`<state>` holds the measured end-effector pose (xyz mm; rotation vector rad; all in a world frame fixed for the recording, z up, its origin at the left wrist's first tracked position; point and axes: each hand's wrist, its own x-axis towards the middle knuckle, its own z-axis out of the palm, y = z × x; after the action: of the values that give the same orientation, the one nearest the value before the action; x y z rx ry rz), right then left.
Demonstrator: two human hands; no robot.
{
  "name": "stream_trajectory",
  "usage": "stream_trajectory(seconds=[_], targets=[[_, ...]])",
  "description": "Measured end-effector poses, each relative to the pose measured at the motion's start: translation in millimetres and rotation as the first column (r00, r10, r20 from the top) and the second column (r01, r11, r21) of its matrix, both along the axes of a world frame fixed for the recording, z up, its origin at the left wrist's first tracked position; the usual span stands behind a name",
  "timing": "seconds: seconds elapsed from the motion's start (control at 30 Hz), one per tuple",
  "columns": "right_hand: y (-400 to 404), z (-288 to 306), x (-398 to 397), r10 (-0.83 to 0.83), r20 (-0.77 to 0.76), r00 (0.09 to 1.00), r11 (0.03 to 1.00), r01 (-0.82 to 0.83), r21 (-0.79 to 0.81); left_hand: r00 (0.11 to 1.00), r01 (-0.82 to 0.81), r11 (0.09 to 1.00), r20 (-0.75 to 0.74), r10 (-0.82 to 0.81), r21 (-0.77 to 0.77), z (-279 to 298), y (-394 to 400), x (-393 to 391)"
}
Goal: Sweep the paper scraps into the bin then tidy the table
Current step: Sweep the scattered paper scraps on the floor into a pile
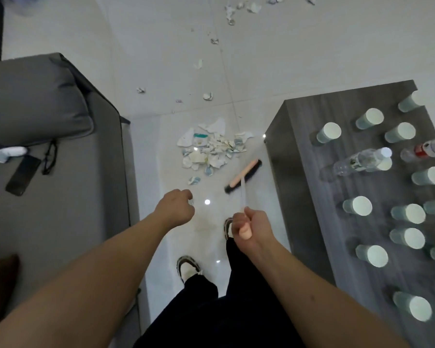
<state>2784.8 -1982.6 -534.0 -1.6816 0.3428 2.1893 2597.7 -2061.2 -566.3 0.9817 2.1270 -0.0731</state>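
Observation:
A pile of torn paper scraps (211, 149) lies on the white tiled floor between the sofa and the table. More scraps (207, 96) trail away toward the top of the view. My right hand (253, 233) is shut on the pink-tipped handle of a broom. The broom's pink and black head (244, 175) rests on the floor just right of the pile. My left hand (177, 207) hangs in front of me with its fingers curled into a fist, short of the pile; I cannot tell whether anything is in it. No bin is in view.
A grey wooden table (299, 146) on the right carries several upturned paper cups (358, 205) and a plastic bottle (357, 162) on its side. A grey sofa (73, 209) on the left holds a cushion (30, 101), a phone (23, 175) and glasses (49, 156). My feet stand in the narrow aisle.

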Motion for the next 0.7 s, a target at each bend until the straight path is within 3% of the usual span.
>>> stream_trajectory(seconds=[0.07,0.2,0.33,0.53,0.7], targets=[[-6.4,12.7,7.8,0.040,-0.022,0.999,0.998,-0.039,0.059,1.000,-0.024,1.000,0.002,0.024,0.007,0.7,-11.3,-1.4],[-34.3,36.1,-8.5,0.324,0.199,0.925,0.910,-0.362,0.200,0.999,-0.054,0.997,-0.002,0.054,0.049,5.7,-39.7,-3.3],[-59.7,62.6,-29.3,0.457,0.263,0.850,0.832,-0.513,0.210,0.994,-0.110,0.991,-0.010,0.111,0.080,16.2,-69.1,-16.2],[-89.7,70.1,-56.4,0.616,0.152,0.773,0.754,-0.634,0.173,0.977,-0.207,0.974,-0.028,0.210,0.091,27.7,-105.7,-39.5],[-76.0,57.1,-60.6,0.673,0.008,0.740,0.739,-0.673,0.031,0.964,-0.256,0.963,-0.055,0.261,0.077,30.6,-116.9,-53.7]])
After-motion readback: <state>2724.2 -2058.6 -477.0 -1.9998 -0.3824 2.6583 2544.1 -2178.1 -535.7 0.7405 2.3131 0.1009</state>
